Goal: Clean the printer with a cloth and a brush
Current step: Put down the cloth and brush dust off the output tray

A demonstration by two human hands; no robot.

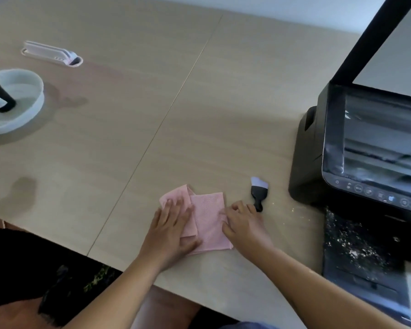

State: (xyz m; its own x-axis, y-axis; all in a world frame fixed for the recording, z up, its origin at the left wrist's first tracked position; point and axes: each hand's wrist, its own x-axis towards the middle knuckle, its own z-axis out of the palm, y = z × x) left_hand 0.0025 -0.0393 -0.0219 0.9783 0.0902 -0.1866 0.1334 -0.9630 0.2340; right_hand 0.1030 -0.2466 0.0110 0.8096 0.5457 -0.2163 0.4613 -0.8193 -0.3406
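A folded pink cloth [208, 217] lies on the wooden table near its front edge. My left hand [173, 231] rests flat on the cloth's left half, fingers straight. My right hand [243, 224] sits at the cloth's right edge with its fingers curled; whether they pinch the edge I cannot tell. Just beyond it lies a small brush [258, 193] with a black handle and pale bristles, untouched. The black printer [365, 153] stands at the right, its scanner lid raised and the glass showing. White crumbs cover its output tray [356, 248].
A white dish [22, 100] holding a small potted plant stands at the far left. A white cable port [52, 54] is set into the table behind it. A few crumbs [292, 210] lie on the table beside the printer. The table's front edge runs below my forearms.
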